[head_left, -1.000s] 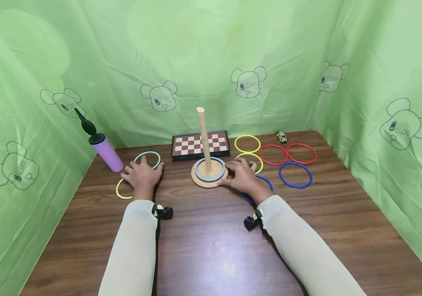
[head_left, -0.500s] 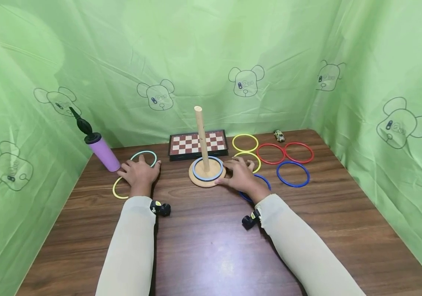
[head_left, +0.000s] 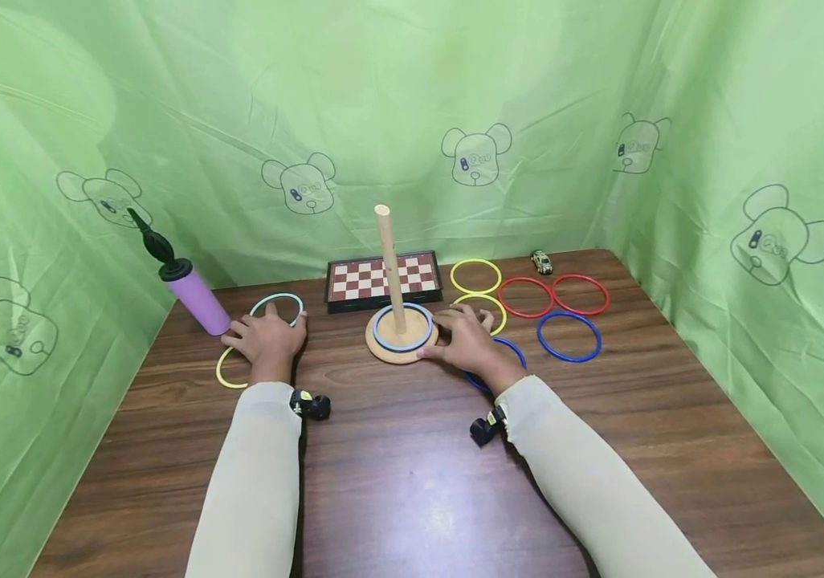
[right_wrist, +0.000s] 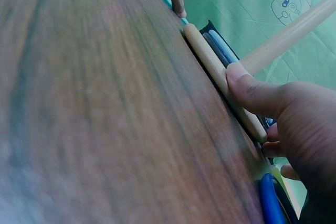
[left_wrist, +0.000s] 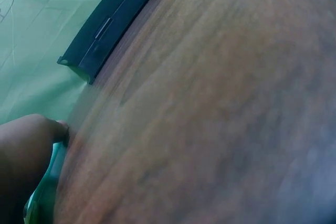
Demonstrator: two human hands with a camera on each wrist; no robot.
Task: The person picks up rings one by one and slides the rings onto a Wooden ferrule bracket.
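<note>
A wooden stand point(head_left: 389, 257) with an upright pole and a round base is at the middle of the table. Around the pole a light blue ring point(head_left: 375, 327) lies on the base, a darker blue edge showing beneath it. My right hand point(head_left: 471, 343) grips the base's right edge; in the right wrist view the thumb point(right_wrist: 244, 80) presses on the rim, fingers behind it. Fingers spread, my left hand point(head_left: 272, 345) rests over a pale teal ring point(head_left: 276, 295) and a yellow ring point(head_left: 218, 369), both partly hidden. Below my right wrist lies a blue ring point(head_left: 524, 359).
Behind the stand lies a chessboard point(head_left: 347, 281). A purple hand pump point(head_left: 198, 301) stands at the left. To the right are yellow rings point(head_left: 505, 319), red rings point(head_left: 608, 295), another blue ring point(head_left: 571, 359) and a toy car point(head_left: 542, 262). Green cloth point(head_left: 383, 96) surrounds the table.
The whole scene has slid slightly left in the head view. Both hands keep their places relative to the stand and rings.
</note>
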